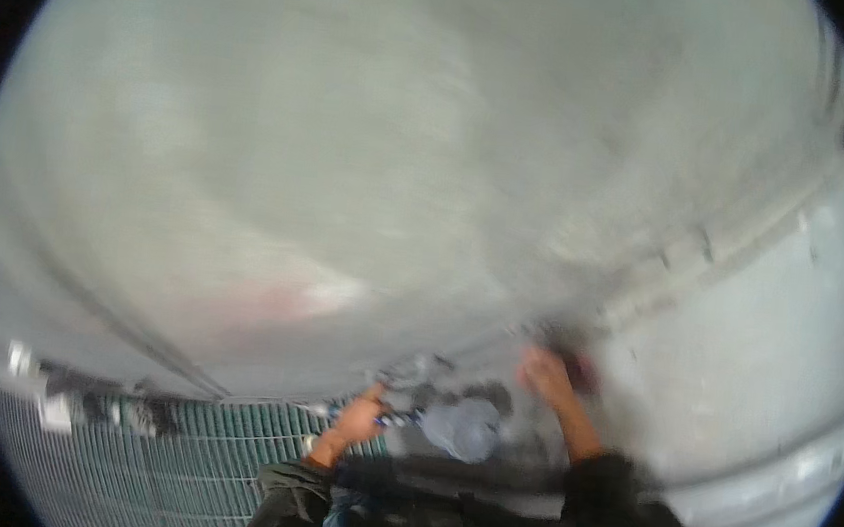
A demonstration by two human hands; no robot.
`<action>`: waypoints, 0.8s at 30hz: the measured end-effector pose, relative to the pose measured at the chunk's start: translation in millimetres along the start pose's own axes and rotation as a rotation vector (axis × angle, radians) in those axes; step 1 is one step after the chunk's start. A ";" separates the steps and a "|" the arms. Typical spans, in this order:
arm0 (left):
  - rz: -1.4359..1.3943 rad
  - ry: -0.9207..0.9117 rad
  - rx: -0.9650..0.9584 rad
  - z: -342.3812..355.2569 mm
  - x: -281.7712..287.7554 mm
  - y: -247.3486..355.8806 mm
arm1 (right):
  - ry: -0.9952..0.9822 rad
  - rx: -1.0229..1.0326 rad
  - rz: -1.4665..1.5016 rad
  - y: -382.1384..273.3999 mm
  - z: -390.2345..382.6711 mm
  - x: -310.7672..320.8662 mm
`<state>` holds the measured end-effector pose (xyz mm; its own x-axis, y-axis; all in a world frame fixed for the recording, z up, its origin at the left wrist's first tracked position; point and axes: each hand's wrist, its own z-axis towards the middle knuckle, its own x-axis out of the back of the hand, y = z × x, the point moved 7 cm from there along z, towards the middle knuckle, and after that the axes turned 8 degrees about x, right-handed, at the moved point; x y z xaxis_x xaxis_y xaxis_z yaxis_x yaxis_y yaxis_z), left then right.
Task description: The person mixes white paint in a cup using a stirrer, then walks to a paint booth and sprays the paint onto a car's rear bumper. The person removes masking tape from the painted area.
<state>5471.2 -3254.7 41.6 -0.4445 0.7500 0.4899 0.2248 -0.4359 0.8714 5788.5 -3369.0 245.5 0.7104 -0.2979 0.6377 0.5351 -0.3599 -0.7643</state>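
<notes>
In the head view my left hand (358, 419) is closed round a slim blue-and-silver tool (394, 417), its exact kind unclear. A pale blue-grey rounded object (460, 429) lies at that tool's right end. Farther right, my right hand (548, 375) reaches to a blurred red-and-dark object (576, 370) beside the large pale panel; whether it grips this object is unclear. Small grey items (411, 371), too blurred to name, sit just above my left hand along the panel's lower edge.
The large pale, smudged surface (383, 130) fills the upper view. A green ribbed grating (184, 454) runs along the lower left, with small white objects (55, 414) at its edge. A pale ledge with rails (735, 361) extends to the right, and dark shapes hang at the upper right rim.
</notes>
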 end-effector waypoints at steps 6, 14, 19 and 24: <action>-0.124 0.243 -0.032 -102.6 20.9 39.0 | -0.713 -0.200 -0.877 61.6 -46.4 -161.6; -0.207 1.016 0.488 -407.8 115.9 19.3 | -1.293 0.317 -0.734 -90.1 -132.7 -499.4; -0.109 1.392 0.645 -582.5 192.1 11.7 | -1.773 0.372 -0.153 -289.2 -282.4 -648.8; 0.059 1.565 0.590 -722.8 297.0 40.8 | -1.733 0.623 0.095 -489.0 -408.1 -742.4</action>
<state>4721.6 -3409.3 204.5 -0.7202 -0.6040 0.3413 0.3835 0.0635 0.9214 4812.9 -3332.6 185.0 0.1455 0.9841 0.1017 0.2547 0.0620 -0.9650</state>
